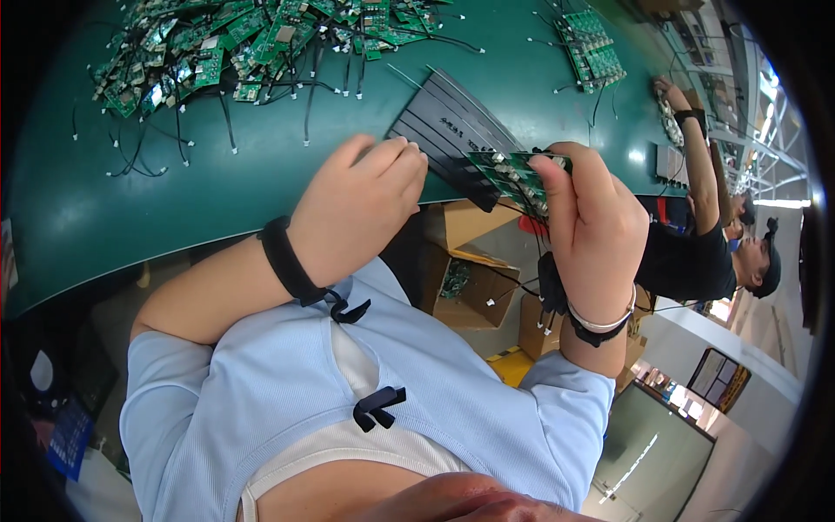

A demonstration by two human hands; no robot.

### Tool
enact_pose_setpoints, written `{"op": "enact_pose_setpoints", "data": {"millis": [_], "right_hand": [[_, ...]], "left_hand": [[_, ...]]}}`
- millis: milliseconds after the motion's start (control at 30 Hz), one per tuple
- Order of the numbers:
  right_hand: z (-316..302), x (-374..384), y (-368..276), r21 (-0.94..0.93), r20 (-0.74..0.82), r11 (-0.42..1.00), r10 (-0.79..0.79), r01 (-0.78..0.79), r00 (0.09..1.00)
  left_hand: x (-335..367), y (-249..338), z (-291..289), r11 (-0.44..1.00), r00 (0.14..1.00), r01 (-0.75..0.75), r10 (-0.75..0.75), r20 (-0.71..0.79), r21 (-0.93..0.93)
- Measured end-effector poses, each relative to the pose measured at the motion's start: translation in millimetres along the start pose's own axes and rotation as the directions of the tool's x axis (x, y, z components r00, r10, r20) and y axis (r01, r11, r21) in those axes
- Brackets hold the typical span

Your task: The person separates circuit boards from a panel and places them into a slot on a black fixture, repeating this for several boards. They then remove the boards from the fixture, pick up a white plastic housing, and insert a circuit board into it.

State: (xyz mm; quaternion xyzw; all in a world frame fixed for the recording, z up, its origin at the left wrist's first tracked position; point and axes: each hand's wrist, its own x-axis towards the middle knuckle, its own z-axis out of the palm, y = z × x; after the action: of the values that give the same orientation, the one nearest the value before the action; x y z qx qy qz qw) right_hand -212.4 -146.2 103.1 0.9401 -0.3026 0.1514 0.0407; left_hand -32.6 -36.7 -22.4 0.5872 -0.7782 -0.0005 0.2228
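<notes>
At the right, my right hand (600, 209) grips a green circuit board panel (513, 181) between thumb and fingers. White connectors stand on the panel, and thin black wires hang from it. Beneath the panel, partly covered by it, a black grooved plate (452, 126) lies at the table's front edge. My left hand (361, 196) is beside the plate's left edge with its fingers curled closed. Whatever those fingers may hold is hidden.
A large heap of green circuit boards (261, 43) with black wires covers the table's (235, 187) far left. More boards (591, 48) are stacked at the far right. Below the edge stands an open cardboard box (474, 291). A co-worker (696, 252) reaches over the table at right.
</notes>
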Motion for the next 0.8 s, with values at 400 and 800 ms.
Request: {"op": "enact_pose_setpoints", "data": {"millis": [400, 800], "right_hand": [[26.5, 52.4, -7.8, 0.1, -0.063, 0.992, -0.072, 0.078, 0.995], [68.9, 114.3, 82.1, 0.455, 0.277, 0.864, 0.096, -0.218, 0.956]], "left_hand": [[-0.7, 0.6, 3.8, 0.998, 1.0, -0.021, 0.021, -0.006, 0.065], [-2.0, 3.8, 9.6, 0.982, 0.994, -0.094, 0.101, -0.035, 0.164]]}}
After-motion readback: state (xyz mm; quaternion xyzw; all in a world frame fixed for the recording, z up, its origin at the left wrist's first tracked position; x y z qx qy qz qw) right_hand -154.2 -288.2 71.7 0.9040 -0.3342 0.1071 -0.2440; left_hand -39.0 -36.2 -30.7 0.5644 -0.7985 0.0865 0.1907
